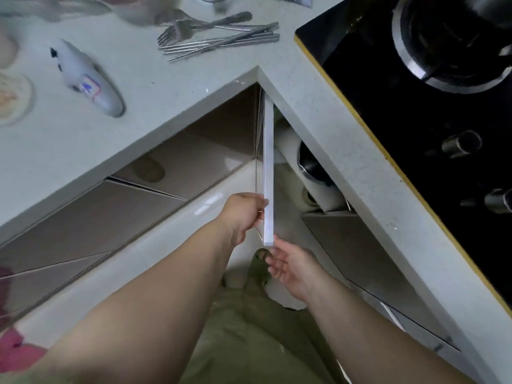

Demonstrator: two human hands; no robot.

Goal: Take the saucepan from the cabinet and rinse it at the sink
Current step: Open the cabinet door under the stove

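A cabinet door [268, 173] under the counter corner stands swung out, seen edge-on. My left hand [243, 213] grips its outer edge near the lower end. My right hand [289, 266] hovers just below the door's end, fingers spread and holding nothing. Inside the opened cabinet, to the right of the door, a dark pan with a shiny rim [311, 164] rests on white shelving, partly hidden by the countertop. The sink is out of view.
A pale L-shaped countertop [155, 106] carries forks and chopsticks [221, 37] and a white bottle [88, 81] lying down. A black gas hob [415, 92] with knobs fills the right. Glossy cabinet fronts [83, 214] run on both sides.
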